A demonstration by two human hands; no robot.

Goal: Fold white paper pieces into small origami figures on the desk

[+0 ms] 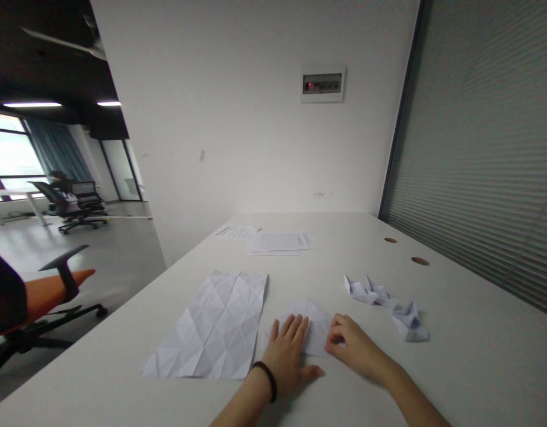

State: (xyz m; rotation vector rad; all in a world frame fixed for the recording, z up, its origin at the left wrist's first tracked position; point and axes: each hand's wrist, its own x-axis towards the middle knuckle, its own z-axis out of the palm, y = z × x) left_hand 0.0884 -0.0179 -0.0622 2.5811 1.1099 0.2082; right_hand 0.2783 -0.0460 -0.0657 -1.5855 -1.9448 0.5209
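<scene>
A folded sheet of white paper (pixel 317 332) lies on the table in front of me, partly covered by my hands. My left hand (pixel 290 350), with a dark band at the wrist, rests flat on its left part with the fingers stretched out. At the paper's right edge, my right hand (pixel 347 341) has thumb and forefinger pinched together on the paper. To the left is a large creased sheet (pixel 220 326) with a grid of fold lines. Several folded paper shapes stand at the right, among them a pointed origami piece (pixel 410 322).
Printed sheets (pixel 280 242) lie toward the back of the white table (pixel 344 397). Two round cable holes are near the right edge, one being the nearer hole (pixel 420 261). A wall closes off the far end. An orange chair (pixel 55 293) stands at the left.
</scene>
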